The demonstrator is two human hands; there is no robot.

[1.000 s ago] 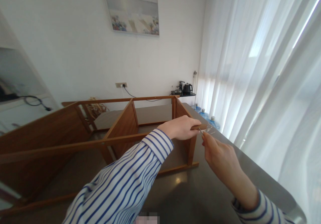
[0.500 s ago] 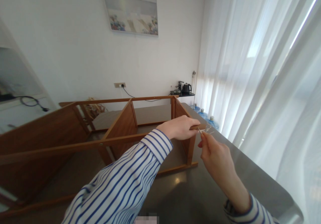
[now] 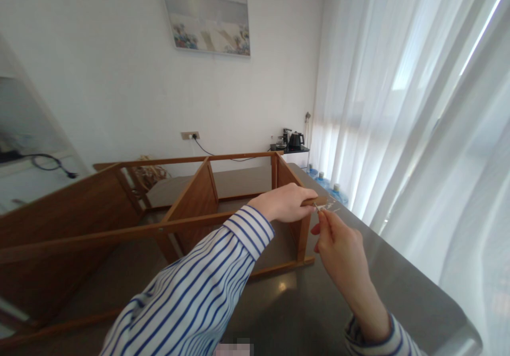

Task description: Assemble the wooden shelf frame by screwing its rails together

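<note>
A brown wooden shelf unit (image 3: pixel 191 191) lies on its side on a grey table (image 3: pixel 398 287). My left hand (image 3: pixel 289 202) is closed around the near right end of its upper rail (image 3: pixel 223 218), thumb and fingers on the wood. Just to the right, my right hand (image 3: pixel 338 239) pinches a small thin rod (image 3: pixel 316 206) between thumb and fingertips. The rod's tip meets the rail close to my left fingers. It looks like metal, but its kind is too small to tell.
Pale scraps (image 3: pixel 330 206) lie on the table beyond my hands. Blue water bottles (image 3: pixel 337 192) stand past the table's edge by the white curtain (image 3: pixel 382 106). A black kettle (image 3: pixel 296 140) sits on a low cabinet at the back. Dried stalks (image 3: pixel 151 171) are behind the shelf unit.
My right hand and wrist have turned and shifted slightly left, still pinching the rod. My left hand and the shelf unit have stayed put.
</note>
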